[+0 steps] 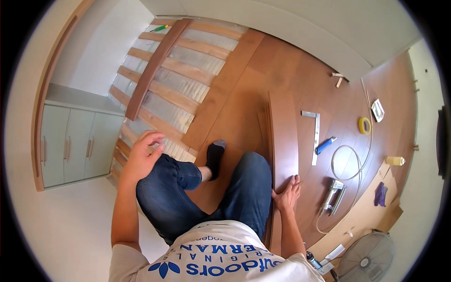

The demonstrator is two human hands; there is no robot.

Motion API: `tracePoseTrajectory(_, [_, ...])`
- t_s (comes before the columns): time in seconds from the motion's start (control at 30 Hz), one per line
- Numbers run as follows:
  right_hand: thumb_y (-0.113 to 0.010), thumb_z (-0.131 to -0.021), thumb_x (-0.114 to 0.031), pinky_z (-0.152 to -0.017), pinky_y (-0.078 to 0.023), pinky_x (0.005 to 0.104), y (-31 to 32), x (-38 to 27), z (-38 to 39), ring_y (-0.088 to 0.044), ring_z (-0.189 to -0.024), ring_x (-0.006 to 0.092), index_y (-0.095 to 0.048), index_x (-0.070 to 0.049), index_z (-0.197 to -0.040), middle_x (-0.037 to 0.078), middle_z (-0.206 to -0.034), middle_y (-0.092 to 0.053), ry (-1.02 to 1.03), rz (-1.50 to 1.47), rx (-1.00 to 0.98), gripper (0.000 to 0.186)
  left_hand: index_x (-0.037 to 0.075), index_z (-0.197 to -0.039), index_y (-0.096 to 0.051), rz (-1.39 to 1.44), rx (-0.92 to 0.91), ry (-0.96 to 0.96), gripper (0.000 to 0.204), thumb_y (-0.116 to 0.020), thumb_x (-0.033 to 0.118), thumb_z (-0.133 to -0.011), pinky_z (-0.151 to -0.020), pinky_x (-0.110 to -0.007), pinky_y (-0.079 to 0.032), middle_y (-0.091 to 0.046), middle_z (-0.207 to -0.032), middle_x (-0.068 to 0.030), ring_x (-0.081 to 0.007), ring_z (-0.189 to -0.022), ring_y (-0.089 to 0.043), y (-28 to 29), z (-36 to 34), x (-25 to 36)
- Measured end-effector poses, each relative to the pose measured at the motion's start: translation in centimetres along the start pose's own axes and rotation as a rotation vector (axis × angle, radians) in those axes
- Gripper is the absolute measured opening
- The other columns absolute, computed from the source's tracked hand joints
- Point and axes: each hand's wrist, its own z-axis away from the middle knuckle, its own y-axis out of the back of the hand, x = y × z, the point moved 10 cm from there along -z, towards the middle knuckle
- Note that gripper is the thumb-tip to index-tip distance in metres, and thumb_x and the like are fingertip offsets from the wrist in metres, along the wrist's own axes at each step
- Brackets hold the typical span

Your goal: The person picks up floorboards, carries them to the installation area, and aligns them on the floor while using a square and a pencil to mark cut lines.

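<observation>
My left hand (pixel 143 152) is raised over my left knee, its fingers loosely bent and apart from the thumb, with nothing visible in it. At my right side stands a stack of long brown floorboards (pixel 283 136). My right hand (pixel 287 195) spans the top board, thumb at its left edge and fingertips at its right edge. Ahead on the left, a single floorboard (pixel 157 70) lies across pale wooden battens (pixel 174 96), with silvery sheeting between them. Laid brown flooring (pixel 225 101) borders the battens.
Right of the stack lie a metal square (pixel 316 136), a blue utility knife (pixel 326 145), yellow tape (pixel 364 125), and a nail gun (pixel 332 195) with its hose (pixel 332 160). A fan (pixel 366 260) stands lower right. A green-handled screwdriver (pixel 159 28) lies by the far battens. Cabinets (pixel 77 145) line the left.
</observation>
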Motion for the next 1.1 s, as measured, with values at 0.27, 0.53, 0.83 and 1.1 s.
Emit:
tracePoseTrajectory(0.27, [-0.093, -0.066, -0.045, -0.122, -0.030, 0.0591, 11.9, -16.3, -2.5, -0.036, -0.146, 0.0505, -0.039, 0.001, -0.157, 0.024, -0.167, -0.033, 0.429, 0.070, -0.038, 0.116, 0.010, -0.125, -0.072, -0.352, -0.189, -0.653, 0.036, -0.079, 0.019, -0.091, -0.113, -0.048, -0.044, -0.058, -0.142, -0.0139, -0.0354, -0.134, -0.054, -7.1, -7.9, 9.9])
tracePoseTrajectory(0.53, [-0.090, -0.066, -0.051, -0.118, -0.033, 0.0583, 12.8, -43.0, -7.8, -0.041, -0.142, 0.0427, -0.051, -0.007, -0.153, 0.014, -0.166, -0.038, 1.239, 0.321, -0.160, 0.105, 0.008, -0.132, -0.064, -0.618, -0.705, -0.426, 0.076, -0.077, 0.066, -0.085, -0.101, -0.049, -0.050, -0.071, -0.121, -0.0195, -0.0395, -0.117, -0.066, -13.9, -21.1, -0.2])
tracePoseTrajectory(0.83, [-0.068, -0.094, -0.048, -0.124, -0.028, 0.0589, 1.4, -42.5, -34.7, -0.039, -0.153, 0.0339, -0.049, -0.011, -0.158, 0.014, -0.172, -0.034, 1.146, 0.378, 0.081, 0.076, -0.002, -0.106, -0.071, -0.214, -0.213, 0.365, 0.064, -0.070, 0.061, -0.096, -0.083, -0.048, -0.056, -0.074, -0.098, -0.0289, -0.0468, -0.097, -0.071, -10.5, -28.7, -26.9])
tracePoseTrajectory(1.1, [-0.062, -0.101, -0.040, -0.129, -0.020, 0.0564, 0.7, -18.0, -56.4, -0.031, -0.156, 0.0392, -0.041, -0.010, -0.162, 0.015, -0.170, -0.035, 0.497, 0.266, 0.269, 0.071, -0.007, -0.094, -0.068, -0.095, 0.127, 0.411, 0.067, -0.067, 0.059, -0.099, -0.077, -0.051, -0.054, -0.070, -0.088, -0.0306, -0.0466, -0.085, -0.069, -15.7, -37.8, -38.5])
